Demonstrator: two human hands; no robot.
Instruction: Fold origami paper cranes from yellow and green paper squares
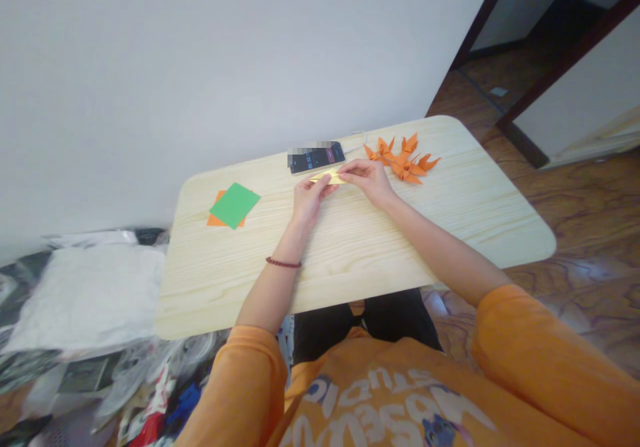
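Note:
A small piece of folded yellow paper (pixel 332 177) is held between both hands over the middle of the table. My left hand (pixel 309 200) pinches its left end, thumb on top. From the right, my right hand (pixel 369 179) grips the other end between thumb and fingers. The paper's exact folds are too small to make out, and fingers hide part of it. Several orange folded paper cranes (pixel 404 160) lie bunched just beyond my right hand. A green paper square (pixel 235 205) rests at the left, turned over an orange paper sheet (pixel 216 220).
A phone (pixel 317 159) with a lit screen stands just beyond my hands, a pale cable (pixel 357 142) beside it. The light wooden table (pixel 370 254) meets a white wall (pixel 225 67). White plastic bags (pixel 95 294) and other items are piled at the left.

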